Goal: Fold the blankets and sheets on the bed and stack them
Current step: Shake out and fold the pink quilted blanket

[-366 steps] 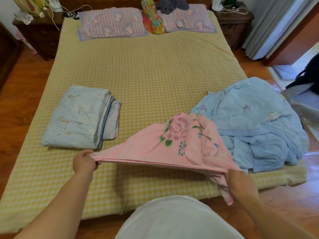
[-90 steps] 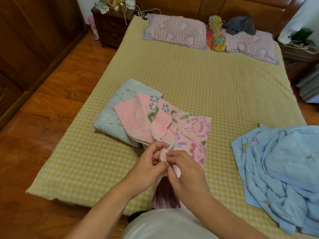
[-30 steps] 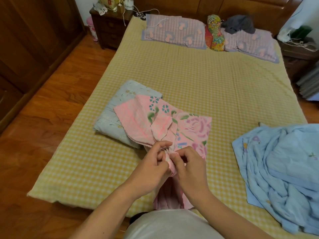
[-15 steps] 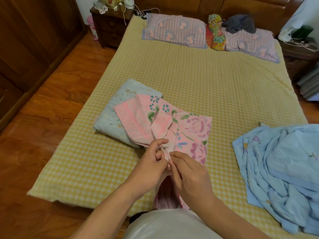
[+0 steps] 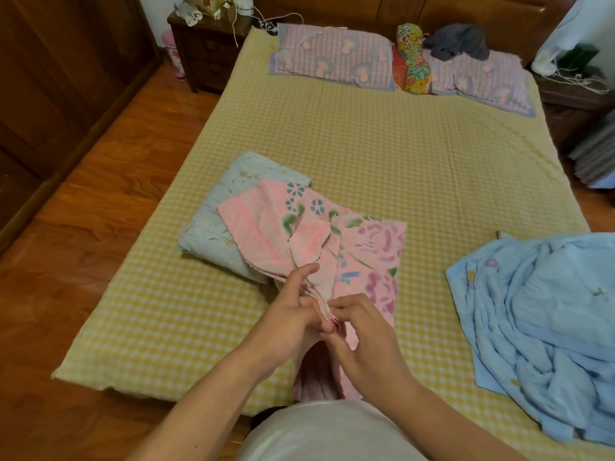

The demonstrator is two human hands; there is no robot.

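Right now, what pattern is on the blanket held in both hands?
Pink blanket with purple roses and teal flowers, in the head view.

Pink blanket brought over to the stack

Earlier stretched wide between both hands, the pink blanket [image 5: 336, 247] now drapes over the folded blue sheet [image 5: 219, 221], edges gathered together.

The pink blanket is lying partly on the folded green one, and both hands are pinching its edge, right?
Nearly. The head view shows the pink blanket lying partly on a folded pale blue floral one, not a green one. The left hand and right hand do both pinch its gathered edge.
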